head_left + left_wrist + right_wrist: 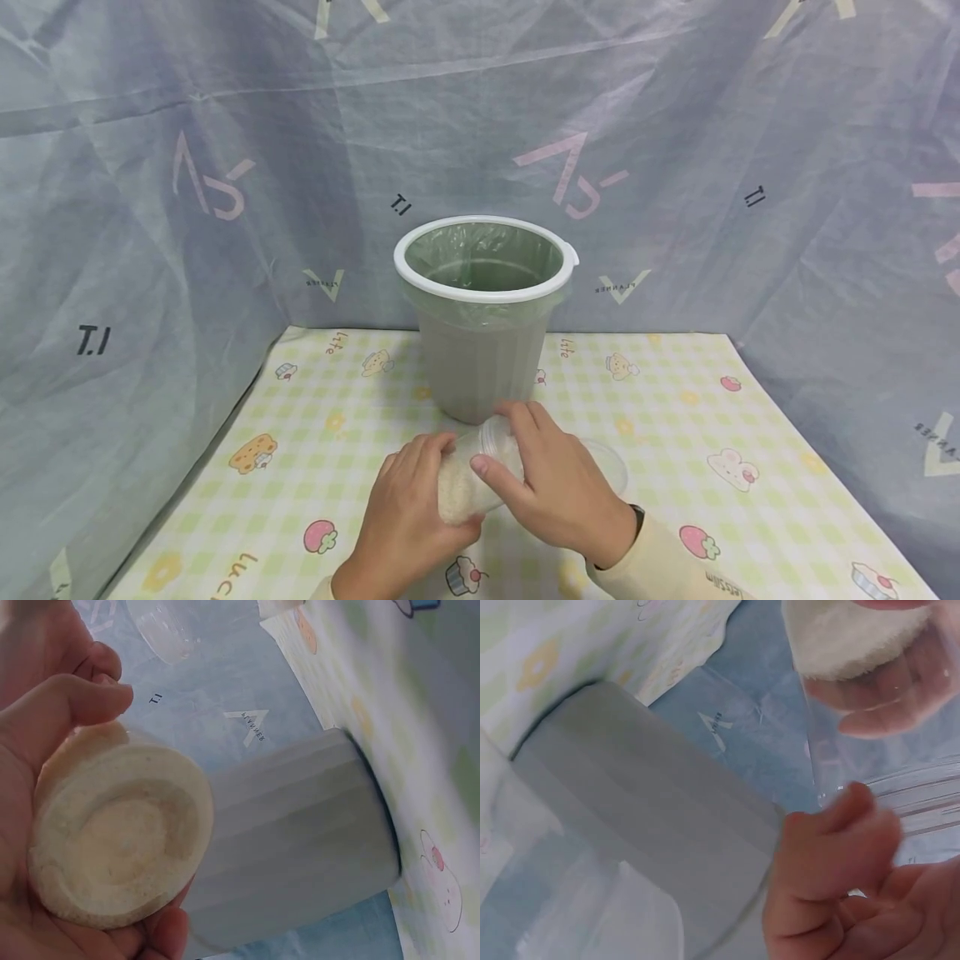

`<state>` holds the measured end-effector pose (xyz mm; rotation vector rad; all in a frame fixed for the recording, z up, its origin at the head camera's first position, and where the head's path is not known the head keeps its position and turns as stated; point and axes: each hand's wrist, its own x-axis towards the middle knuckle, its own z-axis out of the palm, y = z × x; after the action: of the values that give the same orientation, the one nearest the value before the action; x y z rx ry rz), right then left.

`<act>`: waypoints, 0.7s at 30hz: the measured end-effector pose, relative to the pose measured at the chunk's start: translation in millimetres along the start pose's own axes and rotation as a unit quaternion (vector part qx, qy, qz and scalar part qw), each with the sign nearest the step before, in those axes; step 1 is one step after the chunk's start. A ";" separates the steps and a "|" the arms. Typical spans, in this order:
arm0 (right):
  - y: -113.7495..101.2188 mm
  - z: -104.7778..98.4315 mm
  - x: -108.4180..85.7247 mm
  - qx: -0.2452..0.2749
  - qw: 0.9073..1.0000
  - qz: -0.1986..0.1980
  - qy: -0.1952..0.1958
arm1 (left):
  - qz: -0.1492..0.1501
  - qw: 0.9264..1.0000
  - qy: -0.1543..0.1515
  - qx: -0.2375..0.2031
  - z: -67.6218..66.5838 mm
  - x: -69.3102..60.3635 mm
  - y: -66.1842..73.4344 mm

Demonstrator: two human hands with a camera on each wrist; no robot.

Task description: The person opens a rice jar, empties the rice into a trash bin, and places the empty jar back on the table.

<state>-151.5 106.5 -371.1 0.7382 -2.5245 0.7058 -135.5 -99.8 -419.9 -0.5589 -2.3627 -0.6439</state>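
A clear plastic jar, partly filled with off-white grains that look like rice, is tilted above the table, its neck up to the right. My left hand grips the filled lower part; the left wrist view shows the round jar base with fingers curled about it. At the ridged neck end, my right hand holds on, thumb on the near side and fingers on the far side. Blurred curled fingers sit by the neck in the right wrist view. Whether a lid covers the mouth cannot be made out.
A grey trash bin with a white rim and green liner stands just beyond the hands. Right of the right hand, a clear round plastic container sits on the checked tablecloth. Grey-blue fabric hangs behind and at both sides.
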 end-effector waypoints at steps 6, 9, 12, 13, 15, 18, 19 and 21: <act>1.8 3.3 -0.5 0.010 1.000 -0.018 0.015 | 0.016 1.000 0.018 0.011 -0.9 -0.9 2.7; 2.2 3.4 -0.2 0.014 0.999 -0.033 0.022 | 0.019 1.000 0.019 0.008 -1.7 -0.8 3.6; 2.7 3.6 0.6 0.013 0.998 -0.053 0.030 | 0.016 1.000 0.013 0.004 -2.7 -1.1 3.9; 3.0 3.6 0.9 0.012 0.998 -0.059 0.031 | 0.014 1.000 0.011 0.001 -3.0 -1.2 3.9; 3.8 3.8 1.3 0.013 0.997 -0.067 0.029 | 0.010 1.000 0.004 -0.004 -3.5 -1.6 3.9; 5.8 4.5 1.3 0.017 0.997 -0.073 0.024 | 0.008 1.000 -0.003 -0.012 -4.0 -1.8 3.4; 6.6 4.7 1.5 0.020 0.997 -0.076 0.023 | 0.010 1.000 -0.002 -0.014 -4.1 -1.8 3.2; 8.3 5.5 1.9 0.024 0.996 -0.082 0.023 | 0.013 1.000 -0.003 -0.014 -4.7 -1.8 2.6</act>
<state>-159.2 108.8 -377.3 0.9227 -2.3799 0.7199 -130.7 -100.8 -417.1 -0.6031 -2.3516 -0.6661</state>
